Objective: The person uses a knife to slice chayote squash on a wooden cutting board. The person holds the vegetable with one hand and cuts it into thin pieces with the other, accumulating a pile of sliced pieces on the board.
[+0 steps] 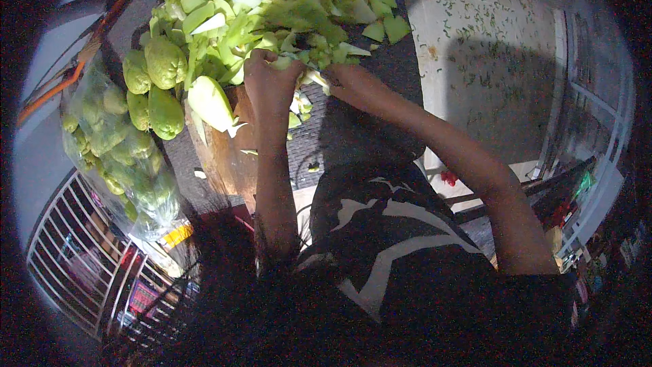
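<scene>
My left hand (270, 74) is closed on a pale green piece, seemingly chayote, above the near edge of a heap of cut chayote pieces (244, 15). Close to its right, my right hand (341, 79) has its fingers curled near a pale, narrow object; shadow hides what it grips. A peeled chayote (210, 103) lies left of my left wrist, on a wooden board or block (219, 148). Several whole unpeeled chayotes (165, 62) sit left of the heap.
A clear plastic bag of whole chayotes (117, 148) stands at the left, above a white wire rack (76, 250). Grey woven matting (178, 155) lies beneath the board. Green scraps are scattered over a pale floor (484, 25) at the right. My dark clothing fills the lower middle.
</scene>
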Demonstrator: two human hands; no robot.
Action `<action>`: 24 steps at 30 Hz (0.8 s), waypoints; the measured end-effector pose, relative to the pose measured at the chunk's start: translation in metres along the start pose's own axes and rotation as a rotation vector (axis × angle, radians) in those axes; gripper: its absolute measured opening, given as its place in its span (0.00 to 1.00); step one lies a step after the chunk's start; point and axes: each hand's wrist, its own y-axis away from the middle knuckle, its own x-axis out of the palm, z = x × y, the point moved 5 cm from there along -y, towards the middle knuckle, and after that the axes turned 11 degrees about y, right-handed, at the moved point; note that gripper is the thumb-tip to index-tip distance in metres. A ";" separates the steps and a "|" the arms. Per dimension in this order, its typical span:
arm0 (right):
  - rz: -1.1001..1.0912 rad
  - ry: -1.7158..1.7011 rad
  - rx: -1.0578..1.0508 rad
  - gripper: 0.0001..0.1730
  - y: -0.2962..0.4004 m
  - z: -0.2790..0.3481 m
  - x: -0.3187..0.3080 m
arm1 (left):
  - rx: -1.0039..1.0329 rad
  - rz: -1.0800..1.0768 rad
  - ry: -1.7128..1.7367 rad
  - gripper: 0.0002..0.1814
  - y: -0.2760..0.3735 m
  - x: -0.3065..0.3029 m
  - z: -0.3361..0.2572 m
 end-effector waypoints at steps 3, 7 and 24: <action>0.081 -0.099 0.064 0.20 -0.009 -0.017 0.003 | 0.037 0.037 0.022 0.23 0.010 -0.007 0.019; 0.328 -0.522 0.171 0.18 -0.019 -0.034 -0.002 | -0.032 0.083 0.482 0.24 0.030 -0.011 0.110; 0.520 -0.626 0.161 0.13 -0.007 -0.034 -0.019 | -0.038 0.126 0.486 0.26 0.044 0.002 0.091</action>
